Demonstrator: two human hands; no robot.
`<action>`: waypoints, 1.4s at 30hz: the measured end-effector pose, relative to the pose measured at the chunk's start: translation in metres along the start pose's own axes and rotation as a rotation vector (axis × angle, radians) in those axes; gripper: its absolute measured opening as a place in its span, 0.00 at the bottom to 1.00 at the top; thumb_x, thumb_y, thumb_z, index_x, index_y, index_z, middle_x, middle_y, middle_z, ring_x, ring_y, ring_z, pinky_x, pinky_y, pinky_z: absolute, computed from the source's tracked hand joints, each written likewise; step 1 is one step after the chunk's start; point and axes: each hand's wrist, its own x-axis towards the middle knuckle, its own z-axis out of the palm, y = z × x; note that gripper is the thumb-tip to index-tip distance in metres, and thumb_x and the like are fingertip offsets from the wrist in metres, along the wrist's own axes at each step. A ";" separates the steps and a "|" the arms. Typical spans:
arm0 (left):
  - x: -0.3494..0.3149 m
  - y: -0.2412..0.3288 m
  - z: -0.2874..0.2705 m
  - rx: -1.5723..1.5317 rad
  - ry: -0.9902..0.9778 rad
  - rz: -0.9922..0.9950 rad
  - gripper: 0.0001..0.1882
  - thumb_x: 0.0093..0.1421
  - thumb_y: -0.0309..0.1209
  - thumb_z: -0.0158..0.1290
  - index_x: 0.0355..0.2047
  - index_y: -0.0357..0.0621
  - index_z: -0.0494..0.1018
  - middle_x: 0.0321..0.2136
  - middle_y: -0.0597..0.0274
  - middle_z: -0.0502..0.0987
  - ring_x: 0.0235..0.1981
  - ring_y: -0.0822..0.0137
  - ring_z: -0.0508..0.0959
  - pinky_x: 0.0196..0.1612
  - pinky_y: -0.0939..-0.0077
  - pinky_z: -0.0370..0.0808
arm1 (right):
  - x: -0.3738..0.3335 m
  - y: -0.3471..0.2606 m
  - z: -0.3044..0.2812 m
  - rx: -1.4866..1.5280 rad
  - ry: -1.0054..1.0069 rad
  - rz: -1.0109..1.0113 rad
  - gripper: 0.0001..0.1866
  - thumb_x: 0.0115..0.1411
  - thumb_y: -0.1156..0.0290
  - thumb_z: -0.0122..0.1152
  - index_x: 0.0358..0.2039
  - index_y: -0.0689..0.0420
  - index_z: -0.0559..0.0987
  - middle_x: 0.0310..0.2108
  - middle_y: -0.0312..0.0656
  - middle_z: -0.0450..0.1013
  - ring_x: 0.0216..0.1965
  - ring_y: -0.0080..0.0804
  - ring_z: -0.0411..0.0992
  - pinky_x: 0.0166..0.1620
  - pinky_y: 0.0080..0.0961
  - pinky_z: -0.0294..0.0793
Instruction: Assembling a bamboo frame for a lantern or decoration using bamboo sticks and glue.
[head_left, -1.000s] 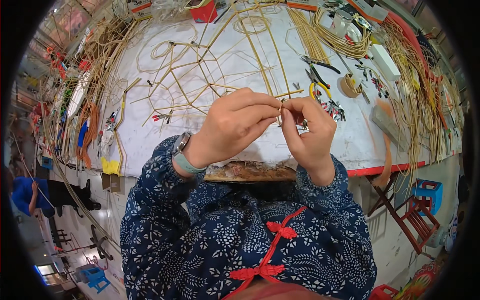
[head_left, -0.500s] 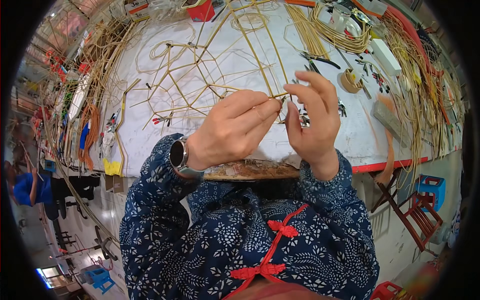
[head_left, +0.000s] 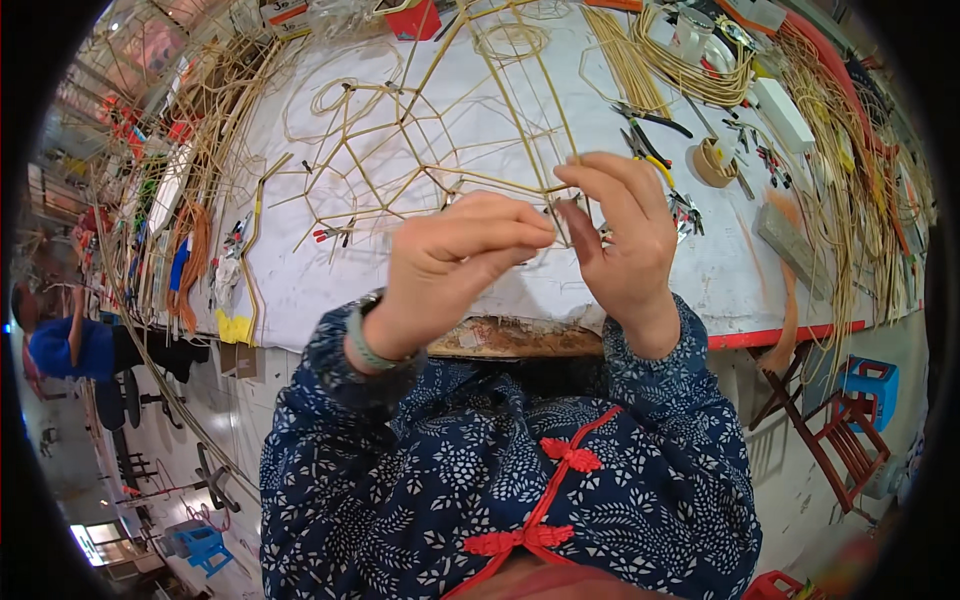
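A frame of thin bamboo strips (head_left: 424,168), bound into angular cells, spreads over the white-covered table. Its near right corner reaches between my hands. My right hand (head_left: 632,238) has its thumb and fingertips closed around that corner, where long strips meet a short cross strip. My left hand (head_left: 465,268) is just left of the corner, palm turned partly upward, thumb and fingers pinched together. Whatever lies between those left fingertips is too small to make out. Small clips (head_left: 330,235) with red ends grip or lie by the frame's near left part.
Pliers (head_left: 650,118) and a yellow-handled tool (head_left: 655,160) lie right of the frame. Beyond are a round tape roll (head_left: 712,162), a grey block (head_left: 790,245) and coiled strips (head_left: 700,85). Bundled strips crowd both table sides. A wooden folding chair (head_left: 845,445) stands at lower right.
My left hand has drawn slightly back from the corner and rolled over, hiding the watch face. My right thumb and fingers have closed in on the corner. The view has shifted slightly.
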 end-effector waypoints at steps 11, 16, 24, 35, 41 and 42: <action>0.022 0.004 0.014 0.364 0.275 0.132 0.03 0.53 0.21 0.57 0.29 0.37 0.77 0.30 0.58 0.78 0.35 0.61 0.75 0.41 0.72 0.71 | -0.012 -0.002 -0.005 -0.104 0.080 -0.022 0.09 0.44 0.76 0.71 0.29 0.55 0.83 0.53 0.48 0.68 0.60 0.50 0.59 0.59 0.39 0.60; 0.028 -0.015 0.020 0.353 0.077 -0.015 0.06 0.56 0.26 0.57 0.25 0.37 0.73 0.24 0.58 0.73 0.28 0.62 0.73 0.33 0.72 0.70 | -0.015 -0.005 -0.002 -0.121 0.112 0.000 0.05 0.46 0.78 0.69 0.25 0.57 0.81 0.52 0.49 0.67 0.59 0.52 0.60 0.58 0.42 0.61; 0.029 -0.028 0.023 0.172 0.150 -0.018 0.10 0.54 0.28 0.59 0.23 0.36 0.71 0.22 0.59 0.70 0.23 0.66 0.70 0.26 0.74 0.67 | -0.025 0.000 0.011 -0.171 0.187 0.043 0.05 0.45 0.80 0.68 0.22 0.58 0.79 0.50 0.48 0.66 0.59 0.52 0.59 0.57 0.43 0.61; 0.026 -0.022 0.026 0.218 0.175 0.027 0.09 0.48 0.20 0.59 0.21 0.38 0.67 0.24 0.62 0.72 0.25 0.71 0.69 0.29 0.79 0.67 | -0.028 0.009 0.009 -0.191 0.202 -0.109 0.11 0.40 0.82 0.65 0.28 0.57 0.80 0.48 0.46 0.69 0.53 0.51 0.65 0.54 0.39 0.64; 0.022 -0.021 0.021 0.195 0.156 -0.004 0.10 0.48 0.19 0.58 0.20 0.39 0.66 0.26 0.62 0.73 0.26 0.73 0.69 0.30 0.80 0.67 | -0.004 0.046 -0.027 0.454 -0.003 0.475 0.11 0.49 0.77 0.64 0.34 0.63 0.79 0.40 0.43 0.73 0.47 0.35 0.71 0.49 0.29 0.69; 0.023 -0.023 0.022 0.193 0.165 0.018 0.10 0.47 0.20 0.59 0.20 0.39 0.67 0.24 0.61 0.72 0.24 0.72 0.69 0.29 0.79 0.68 | 0.004 0.057 -0.028 0.632 -0.177 0.648 0.12 0.51 0.75 0.65 0.36 0.65 0.79 0.39 0.42 0.74 0.46 0.31 0.71 0.50 0.28 0.69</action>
